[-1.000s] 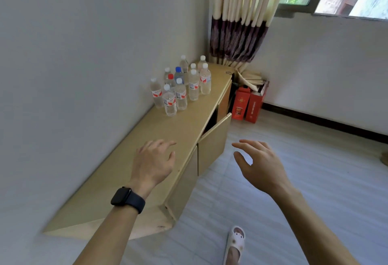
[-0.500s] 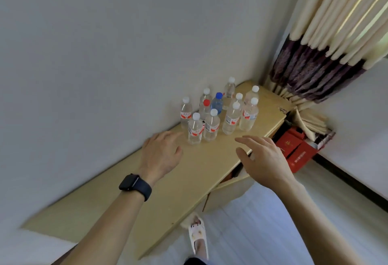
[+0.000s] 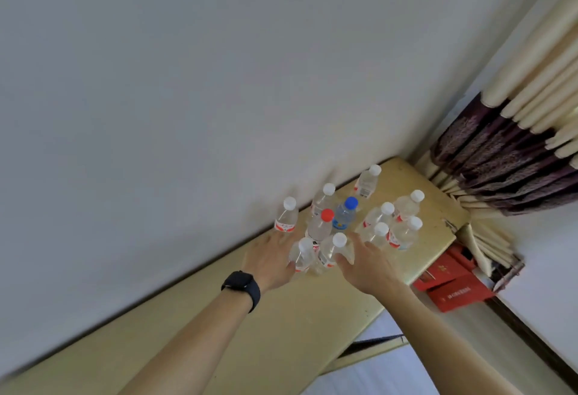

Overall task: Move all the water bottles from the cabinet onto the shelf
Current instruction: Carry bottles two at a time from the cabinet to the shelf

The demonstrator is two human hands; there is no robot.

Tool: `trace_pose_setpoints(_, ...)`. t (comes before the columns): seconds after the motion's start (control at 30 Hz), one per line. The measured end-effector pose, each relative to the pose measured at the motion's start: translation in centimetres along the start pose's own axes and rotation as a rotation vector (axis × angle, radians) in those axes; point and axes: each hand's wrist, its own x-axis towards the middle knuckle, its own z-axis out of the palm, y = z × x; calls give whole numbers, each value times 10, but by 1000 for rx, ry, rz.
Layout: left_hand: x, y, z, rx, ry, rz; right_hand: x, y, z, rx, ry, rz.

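Water bottles stand clustered on the bench against the wall. The nearest two sit between thumb and fingers, one in the left grip, one in the right grip. Whether either is clenched cannot be told.

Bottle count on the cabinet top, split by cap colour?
white-cap bottles: 9
red-cap bottle: 1
blue-cap bottle: 1
Total: 11
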Motion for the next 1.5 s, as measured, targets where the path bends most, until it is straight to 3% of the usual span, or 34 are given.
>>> trace_pose_setpoints(0.3, 45, 0, 30, 169, -93, 190, 64, -11, 49, 0, 64, 73)
trace_pose_setpoints(0.47, 61, 9, 33, 243, -155, 232, 65, -4, 58, 47, 164, 68)
trace_pose_setpoints(0.63, 65, 20, 42, 287, -195, 239, 32, 5, 61, 130, 154, 45)
trace_pose_setpoints(0.77, 44, 30, 52, 262, -190, 161, -19, 47, 72, 209, 116, 101)
trace_pose_setpoints(0.97, 11, 65, 63, 141, -329, 243, -109, 115, 87, 346, 127, 197)
trace_pose_setpoints(1.13, -19, 139, 89, -42, -379, 300, -209, 164, 94, 375, 198, 324)
trace_pose_setpoints(1.4, -133, 319, 159, 60, -387, 764, -409, 243, 139, 311, 358, 793)
trace_pose_setpoints(1.5, -181, 385, 177, 55, -392, 900, -487, 262, 149, 351, 495, 991)
